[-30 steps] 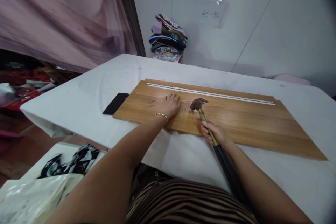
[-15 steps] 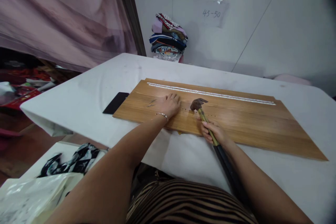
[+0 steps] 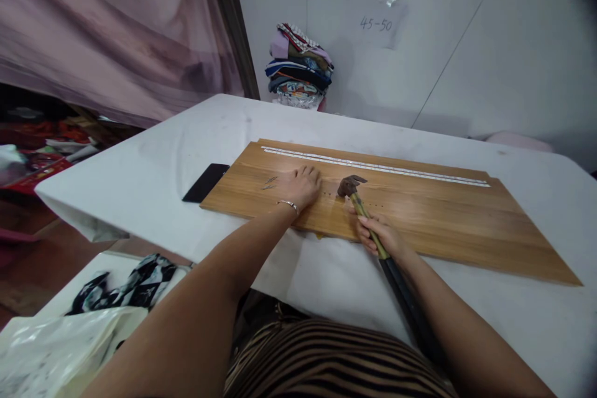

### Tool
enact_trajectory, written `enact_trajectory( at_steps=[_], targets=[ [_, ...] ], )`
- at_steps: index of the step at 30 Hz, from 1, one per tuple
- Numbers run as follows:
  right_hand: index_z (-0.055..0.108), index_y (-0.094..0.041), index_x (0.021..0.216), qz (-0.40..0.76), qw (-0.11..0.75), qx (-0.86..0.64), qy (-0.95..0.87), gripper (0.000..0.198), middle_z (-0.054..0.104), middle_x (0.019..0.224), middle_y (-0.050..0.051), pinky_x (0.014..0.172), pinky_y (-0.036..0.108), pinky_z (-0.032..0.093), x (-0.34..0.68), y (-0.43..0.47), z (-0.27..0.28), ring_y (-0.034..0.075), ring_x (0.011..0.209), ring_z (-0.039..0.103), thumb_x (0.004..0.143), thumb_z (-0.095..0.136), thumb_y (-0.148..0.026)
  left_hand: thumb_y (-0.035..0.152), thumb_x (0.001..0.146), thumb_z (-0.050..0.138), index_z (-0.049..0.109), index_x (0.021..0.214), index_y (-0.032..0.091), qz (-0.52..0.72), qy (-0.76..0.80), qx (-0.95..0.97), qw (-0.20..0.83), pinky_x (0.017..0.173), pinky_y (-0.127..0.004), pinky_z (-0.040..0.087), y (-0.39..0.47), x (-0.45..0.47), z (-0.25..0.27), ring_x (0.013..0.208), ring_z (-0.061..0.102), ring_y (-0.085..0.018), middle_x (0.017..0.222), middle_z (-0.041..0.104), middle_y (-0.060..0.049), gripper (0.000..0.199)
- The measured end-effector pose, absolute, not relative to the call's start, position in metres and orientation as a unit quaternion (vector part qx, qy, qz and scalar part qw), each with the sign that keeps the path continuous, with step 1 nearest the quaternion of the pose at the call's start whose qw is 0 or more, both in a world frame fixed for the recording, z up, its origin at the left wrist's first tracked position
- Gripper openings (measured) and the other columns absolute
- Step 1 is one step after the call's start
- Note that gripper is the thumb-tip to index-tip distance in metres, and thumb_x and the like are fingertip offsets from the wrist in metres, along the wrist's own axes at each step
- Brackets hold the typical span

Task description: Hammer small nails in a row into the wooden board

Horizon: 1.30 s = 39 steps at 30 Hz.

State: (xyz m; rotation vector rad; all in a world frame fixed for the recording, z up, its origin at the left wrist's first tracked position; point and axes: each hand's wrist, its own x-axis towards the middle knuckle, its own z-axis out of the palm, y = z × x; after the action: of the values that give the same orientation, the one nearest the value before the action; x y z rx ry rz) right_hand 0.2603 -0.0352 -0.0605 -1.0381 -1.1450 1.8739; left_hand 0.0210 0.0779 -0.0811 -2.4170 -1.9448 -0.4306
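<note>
A claw hammer with a rusty head and a yellow and black handle is in my right hand, fingers wrapped round the upper handle. Its head is at the surface of a brown wooden board; whether it touches cannot be made out. My left hand lies flat on the board, fingers stretched out, left of the hammer head. Several loose nails lie beside it. A row of small dark dots runs along the board on both sides of the hammer head.
Two white measuring strips run along the board's far side. A flat black object pokes out at the board's left end. The white table stands against a wall, with folded clothes piled behind it. Bags and cloth lie lower left.
The hammer head has shifted very slightly to the left and down. My left hand and the board stay in place.
</note>
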Motion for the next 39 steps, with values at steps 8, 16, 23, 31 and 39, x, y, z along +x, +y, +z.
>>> enact_trajectory(
  at_steps=[8,16,23,31,39],
  targets=[
    [0.056,-0.022,0.118,0.722,0.351,-0.404,-0.438,0.06,0.045,0.058,-0.013,0.028,0.019,0.027,0.2595,-0.0355,-0.0584,0.007,0.034,0.034,0.073,0.079,-0.053,0.032,0.106,0.04,0.066,0.116,0.023,-0.139,-0.616,-0.775,0.005,0.109,-0.046,0.041,0.0786,0.0199,-0.0822,0.134,0.053,-0.028,0.139,0.065,-0.012,0.03],
    [0.056,-0.021,0.116,0.715,0.355,-0.411,-0.441,0.057,0.046,0.058,-0.013,0.028,0.018,0.027,0.2594,-0.0365,-0.0577,0.006,0.034,0.034,0.074,0.079,-0.053,0.032,0.106,0.039,0.066,0.117,0.023,-0.14,-0.617,-0.774,0.004,0.11,-0.047,0.04,0.0781,0.02,-0.0815,0.134,0.053,-0.028,0.141,0.064,-0.012,0.031],
    [0.057,-0.022,0.116,0.718,0.345,-0.406,-0.448,0.053,0.047,0.059,-0.012,0.029,0.018,0.029,0.2606,-0.0355,-0.0585,0.006,0.035,0.035,0.076,0.077,-0.052,0.032,0.106,0.039,0.066,0.117,0.023,-0.136,-0.619,-0.774,0.0,0.111,-0.047,0.039,0.0779,0.0208,-0.0808,0.134,0.052,-0.028,0.139,0.064,-0.012,0.031],
    [0.058,-0.023,0.118,0.719,0.36,-0.395,-0.444,0.053,0.045,0.059,-0.012,0.029,0.018,0.028,0.2599,-0.0361,-0.0584,0.006,0.034,0.033,0.077,0.077,-0.052,0.031,0.105,0.04,0.066,0.117,0.024,-0.141,-0.621,-0.771,-0.004,0.111,-0.048,0.039,0.0773,0.0208,-0.0801,0.134,0.052,-0.029,0.141,0.064,-0.012,0.03],
    [0.058,-0.022,0.113,0.716,0.358,-0.4,-0.445,0.054,0.046,0.058,-0.012,0.028,0.017,0.028,0.2597,-0.0363,-0.0587,0.006,0.034,0.034,0.075,0.078,-0.054,0.031,0.106,0.039,0.066,0.118,0.023,-0.132,-0.619,-0.774,-0.003,0.112,-0.048,0.039,0.0782,0.0199,-0.0806,0.135,0.052,-0.028,0.14,0.064,-0.012,0.031]
  ],
)
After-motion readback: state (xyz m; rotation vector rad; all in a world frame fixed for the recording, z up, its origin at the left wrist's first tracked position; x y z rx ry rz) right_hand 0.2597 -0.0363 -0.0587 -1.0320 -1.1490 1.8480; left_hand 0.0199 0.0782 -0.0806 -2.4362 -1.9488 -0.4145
